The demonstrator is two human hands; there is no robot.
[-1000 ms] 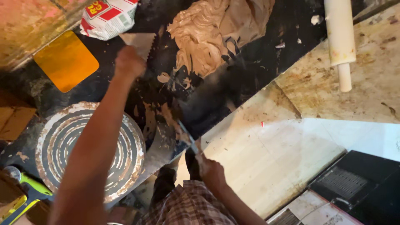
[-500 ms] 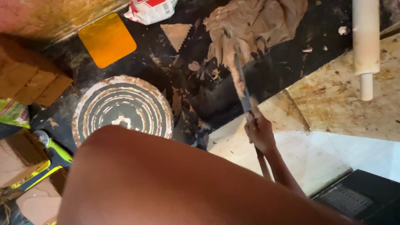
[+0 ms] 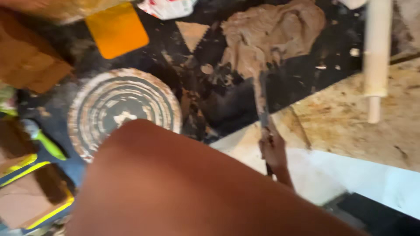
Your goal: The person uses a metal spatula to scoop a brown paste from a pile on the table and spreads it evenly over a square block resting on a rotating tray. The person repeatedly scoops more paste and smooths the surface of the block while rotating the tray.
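— Count, left to right?

— One brown block at far left, blurred. One orange square pad with rounded corners, upper left. One round lid ringed with dried pale paste, left of centre. One yellow-green handled tool beside it, low left. One heap of brown-grey paste at top centre. One trowel, blade smeared, tip reaching into that heap. One white tube at upper right.

— Hands?

— Right hand wrapped tight round the trowel handle, just below the blade. Left hand not visible; only a bare arm filling the lower foreground, so cannot tell its state.

— Packages?

— One white packet with red patches, cut by the top edge, right of the orange pad. One flat box edged in yellow, bottom left corner.

— Surface?

— Black sheet, splashed with paste, under heap and lid. Pale stained board to the right, white floor below it.
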